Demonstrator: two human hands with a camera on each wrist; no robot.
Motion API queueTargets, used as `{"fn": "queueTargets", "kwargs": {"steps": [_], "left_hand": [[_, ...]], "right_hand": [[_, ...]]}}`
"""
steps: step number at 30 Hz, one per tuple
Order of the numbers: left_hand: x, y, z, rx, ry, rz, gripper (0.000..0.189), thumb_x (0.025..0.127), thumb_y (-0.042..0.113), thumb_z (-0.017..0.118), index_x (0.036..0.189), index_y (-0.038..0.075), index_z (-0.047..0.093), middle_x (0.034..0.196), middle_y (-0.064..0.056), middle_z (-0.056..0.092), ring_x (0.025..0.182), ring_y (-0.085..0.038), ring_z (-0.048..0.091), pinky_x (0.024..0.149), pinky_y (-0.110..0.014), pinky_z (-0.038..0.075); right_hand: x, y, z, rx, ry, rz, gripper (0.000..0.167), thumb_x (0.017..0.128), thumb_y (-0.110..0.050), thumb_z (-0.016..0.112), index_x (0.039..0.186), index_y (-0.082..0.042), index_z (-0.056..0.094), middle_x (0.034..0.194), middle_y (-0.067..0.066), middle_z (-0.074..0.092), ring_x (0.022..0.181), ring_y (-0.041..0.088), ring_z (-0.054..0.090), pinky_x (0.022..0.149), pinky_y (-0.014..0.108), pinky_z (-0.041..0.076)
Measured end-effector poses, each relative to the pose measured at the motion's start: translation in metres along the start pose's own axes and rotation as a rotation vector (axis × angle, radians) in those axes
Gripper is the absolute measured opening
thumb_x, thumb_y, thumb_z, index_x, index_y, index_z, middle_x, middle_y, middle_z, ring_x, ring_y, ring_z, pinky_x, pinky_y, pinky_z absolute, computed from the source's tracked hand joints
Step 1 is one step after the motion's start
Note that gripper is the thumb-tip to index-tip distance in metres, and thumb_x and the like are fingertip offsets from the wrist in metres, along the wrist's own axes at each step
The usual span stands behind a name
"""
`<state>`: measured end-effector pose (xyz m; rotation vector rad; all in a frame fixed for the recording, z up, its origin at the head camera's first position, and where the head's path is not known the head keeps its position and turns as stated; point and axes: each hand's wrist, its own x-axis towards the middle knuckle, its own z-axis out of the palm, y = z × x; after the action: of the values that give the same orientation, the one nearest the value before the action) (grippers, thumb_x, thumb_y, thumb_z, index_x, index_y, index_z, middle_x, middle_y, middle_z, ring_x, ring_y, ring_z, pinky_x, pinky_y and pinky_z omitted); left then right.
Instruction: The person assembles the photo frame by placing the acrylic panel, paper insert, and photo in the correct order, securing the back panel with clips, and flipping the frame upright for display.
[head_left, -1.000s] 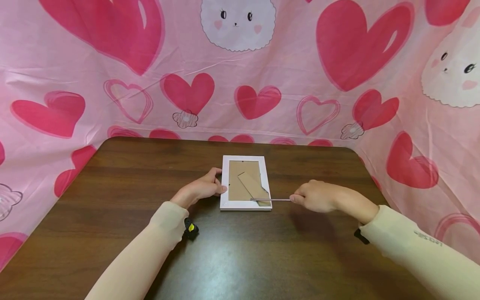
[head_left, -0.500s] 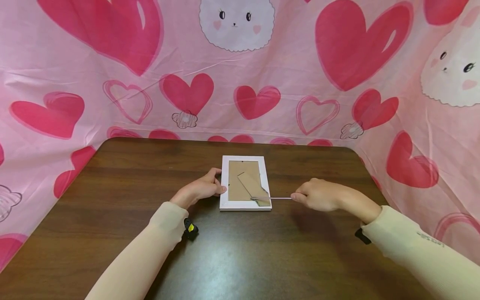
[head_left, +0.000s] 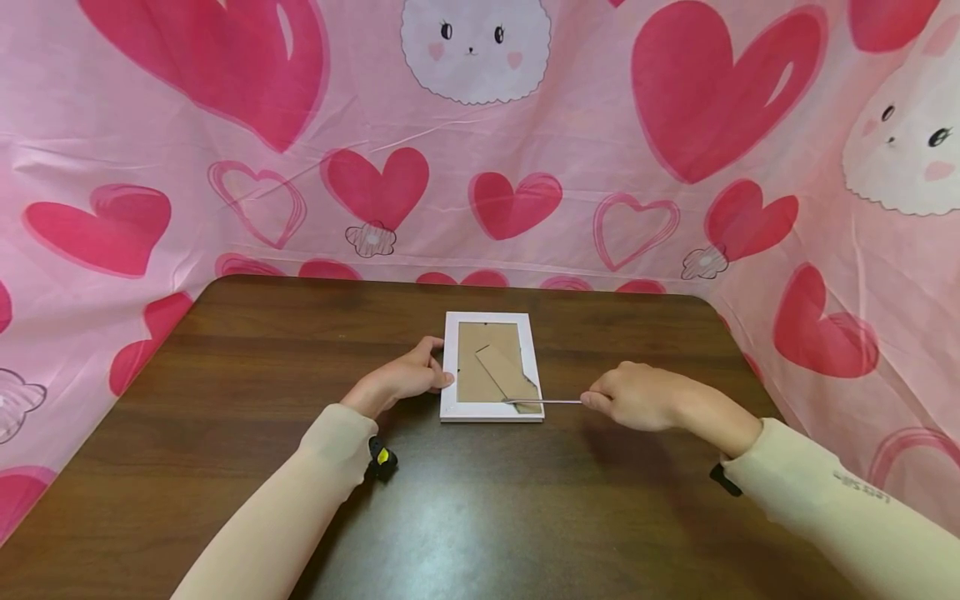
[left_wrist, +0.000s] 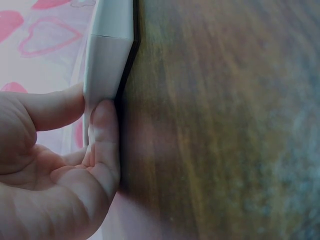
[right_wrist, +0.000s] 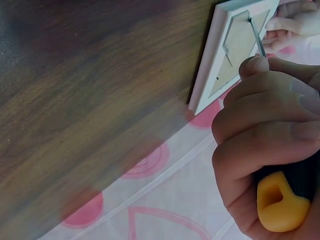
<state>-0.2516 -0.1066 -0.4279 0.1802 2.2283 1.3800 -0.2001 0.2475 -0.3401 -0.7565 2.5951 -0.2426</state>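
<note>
A white picture frame [head_left: 490, 411] lies back side up on the table, its brown backing board [head_left: 472, 333] and slanted stand flap [head_left: 504, 367] showing. At its left edge, my left hand [head_left: 405, 372] pinches the frame, the thumb [left_wrist: 57, 107] against the upper face and curled fingers along the side. In my right hand [head_left: 637, 395] is a screwdriver [head_left: 558, 402]; the right wrist view shows the fingers wrapped round its black and yellow handle [right_wrist: 282, 202]. Its thin metal shaft reaches left across the frame's lower right corner, with the tip at the flap's lower end.
A dark wooden table [head_left: 480, 517] with rounded far corners lies under everything. Pink cloth [head_left: 570, 150] printed with hearts hangs behind it and at both sides. A dark strap with a yellow piece [head_left: 383, 457] is at the left wrist.
My right hand and the screwdriver have come down slightly toward me in the head view since half a second ago. The left hand and the frame stay put.
</note>
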Motion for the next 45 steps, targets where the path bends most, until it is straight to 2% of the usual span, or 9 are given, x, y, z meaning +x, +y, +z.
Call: {"fn": "queueTargets", "kwargs": {"steps": [5, 12, 17, 21, 26, 32, 34, 38, 45], "left_hand": [[0.001, -0.001, 0.001, -0.018, -0.006, 0.017, 0.067, 0.106, 0.012, 0.062, 0.160, 0.002, 0.024, 0.108, -0.014, 0.055, 0.108, -0.030, 0.065, 0.111, -0.052, 0.045], [0.001, -0.001, 0.001, -0.014, -0.002, 0.016, 0.066, 0.106, 0.012, 0.063, 0.159, 0.003, 0.025, 0.108, -0.014, 0.055, 0.107, -0.030, 0.065, 0.111, -0.051, 0.045], [0.001, -0.002, 0.001, -0.013, -0.007, 0.013, 0.065, 0.106, 0.013, 0.062, 0.159, 0.004, 0.025, 0.107, -0.015, 0.056, 0.107, -0.030, 0.065, 0.111, -0.052, 0.045], [0.002, -0.002, 0.002, -0.017, -0.008, 0.014, 0.065, 0.106, 0.012, 0.062, 0.159, 0.004, 0.025, 0.107, -0.015, 0.056, 0.107, -0.030, 0.065, 0.112, -0.052, 0.045], [0.002, -0.002, 0.001, -0.018, -0.004, 0.006, 0.065, 0.106, 0.013, 0.062, 0.159, 0.005, 0.025, 0.108, -0.014, 0.055, 0.109, -0.030, 0.065, 0.112, -0.052, 0.044], [0.001, -0.002, 0.001, -0.011, -0.002, 0.005, 0.066, 0.106, 0.014, 0.062, 0.159, 0.005, 0.025, 0.109, -0.015, 0.055, 0.110, -0.031, 0.065, 0.112, -0.053, 0.044], [0.001, -0.002, 0.001, -0.007, 0.001, 0.001, 0.066, 0.106, 0.014, 0.062, 0.160, 0.005, 0.025, 0.110, -0.015, 0.055, 0.110, -0.031, 0.064, 0.112, -0.053, 0.044], [0.001, -0.002, 0.001, -0.001, 0.003, -0.018, 0.067, 0.106, 0.017, 0.062, 0.160, 0.007, 0.024, 0.112, -0.015, 0.054, 0.113, -0.031, 0.064, 0.113, -0.054, 0.042], [0.000, -0.001, 0.001, -0.006, -0.002, -0.019, 0.067, 0.106, 0.017, 0.063, 0.160, 0.007, 0.025, 0.111, -0.014, 0.054, 0.115, -0.032, 0.065, 0.115, -0.054, 0.042]], "right_hand": [[-0.003, 0.000, -0.002, 0.004, -0.002, -0.002, 0.030, 0.110, -0.034, 0.055, 0.109, -0.016, 0.079, 0.088, -0.009, 0.068, 0.087, 0.010, 0.062, 0.087, 0.044, 0.055], [-0.006, 0.004, -0.001, 0.037, -0.019, -0.015, 0.029, 0.111, -0.034, 0.055, 0.095, -0.019, 0.074, 0.072, -0.010, 0.050, 0.075, 0.009, 0.054, 0.074, 0.036, 0.048], [-0.009, 0.006, -0.001, 0.033, -0.019, -0.026, 0.030, 0.111, -0.035, 0.055, 0.094, -0.020, 0.074, 0.073, -0.012, 0.050, 0.075, 0.008, 0.053, 0.074, 0.035, 0.048], [-0.012, 0.009, -0.003, 0.036, -0.012, -0.030, 0.031, 0.111, -0.037, 0.055, 0.098, -0.019, 0.077, 0.079, -0.011, 0.060, 0.080, 0.009, 0.058, 0.078, 0.038, 0.052], [-0.018, 0.015, -0.008, 0.045, 0.042, -0.011, 0.037, 0.111, -0.040, 0.053, 0.117, -0.014, 0.079, 0.106, -0.005, 0.076, 0.101, 0.014, 0.070, 0.094, 0.050, 0.057], [-0.025, 0.023, -0.010, 0.061, 0.101, 0.000, 0.032, 0.111, -0.041, 0.054, 0.104, -0.021, 0.077, 0.079, -0.012, 0.058, 0.080, 0.009, 0.058, 0.079, 0.039, 0.052], [-0.027, 0.025, -0.010, 0.067, 0.116, 0.008, 0.033, 0.111, -0.042, 0.055, 0.111, -0.019, 0.079, 0.084, -0.011, 0.065, 0.084, 0.009, 0.063, 0.082, 0.042, 0.056], [-0.029, 0.028, -0.010, 0.058, 0.148, 0.028, 0.042, 0.111, -0.044, 0.054, 0.128, -0.013, 0.077, 0.113, -0.002, 0.077, 0.105, 0.016, 0.072, 0.097, 0.056, 0.056], [-0.027, 0.031, -0.008, 0.000, 0.233, 0.055, 0.034, 0.110, -0.041, 0.057, 0.121, -0.018, 0.079, 0.104, -0.006, 0.076, 0.099, 0.017, 0.072, 0.094, 0.055, 0.056]]}}
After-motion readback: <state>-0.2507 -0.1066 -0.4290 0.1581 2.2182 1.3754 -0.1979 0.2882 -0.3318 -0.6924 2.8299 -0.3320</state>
